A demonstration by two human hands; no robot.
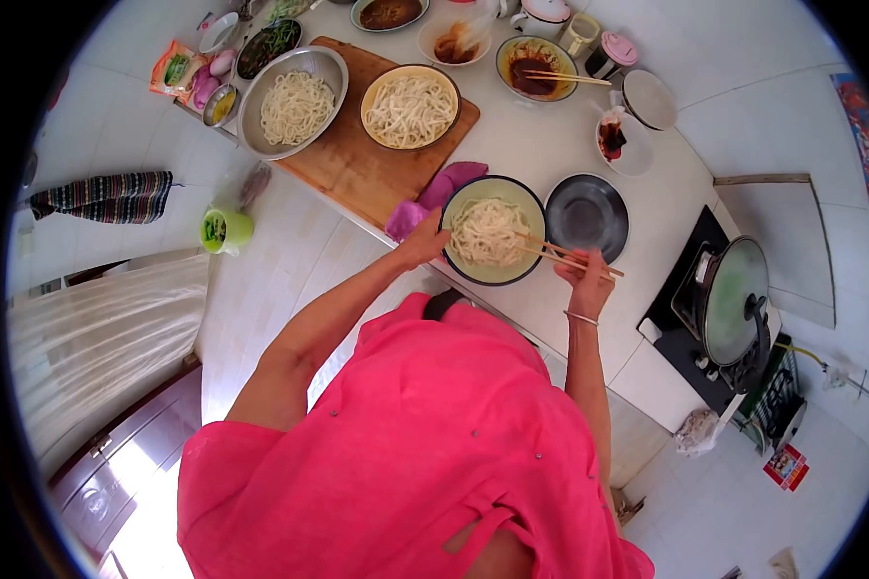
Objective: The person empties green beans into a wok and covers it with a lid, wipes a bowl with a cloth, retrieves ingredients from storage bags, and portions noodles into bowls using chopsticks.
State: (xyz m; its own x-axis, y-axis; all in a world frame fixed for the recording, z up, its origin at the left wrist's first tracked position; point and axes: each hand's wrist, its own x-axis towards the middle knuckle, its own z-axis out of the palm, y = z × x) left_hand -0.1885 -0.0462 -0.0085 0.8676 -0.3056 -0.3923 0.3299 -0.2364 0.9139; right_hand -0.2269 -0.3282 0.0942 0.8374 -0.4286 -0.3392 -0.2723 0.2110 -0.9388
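Observation:
My left hand (423,241) grips the left rim of a dark-edged bowl (495,277) at the counter's front edge. Pale noodles (490,232) fill much of it. In my right hand (586,273) is a pair of chopsticks (562,254), their tips among the noodles. A purple cloth (454,180) lies just beyond my left hand. Right of the bowl, close to my right hand, sits a dark grey metal dish (587,217).
Left on the counter, a wooden cutting board (348,183) bears a metal bowl (251,111) and an enamel bowl (365,101) of noodles. Sauce bowls (505,53) line the back. At right, a lidded pan (737,299) stands on the stove (681,280).

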